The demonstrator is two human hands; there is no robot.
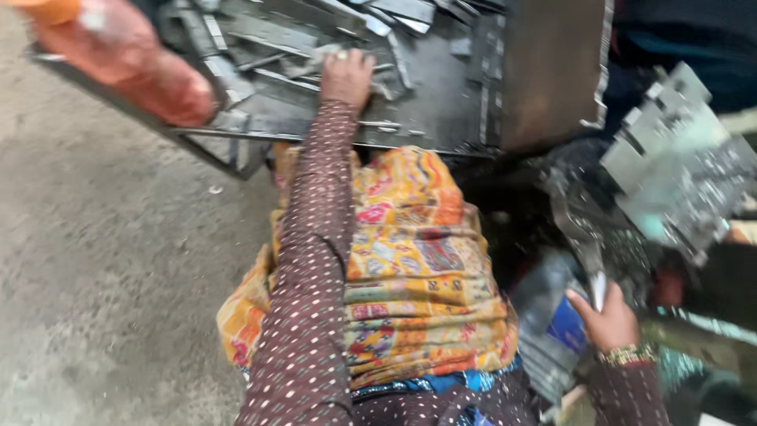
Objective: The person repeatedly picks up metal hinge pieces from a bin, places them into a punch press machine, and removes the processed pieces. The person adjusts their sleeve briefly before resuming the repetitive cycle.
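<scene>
The metal strips are flat, grey and thin, and they lie in a loose heap in the dark tray. The left hand rests on this heap near the tray's front edge, fingers bent down over the strips; whether its grip closes on one I cannot tell. To the right of the tray's heap the tray floor is bare, up to a brown wall. In front of the tray lies a patterned cloth, and left of it the concrete floor. The right hand, well right of the tray, is closed around a thin blade-like piece.
</scene>
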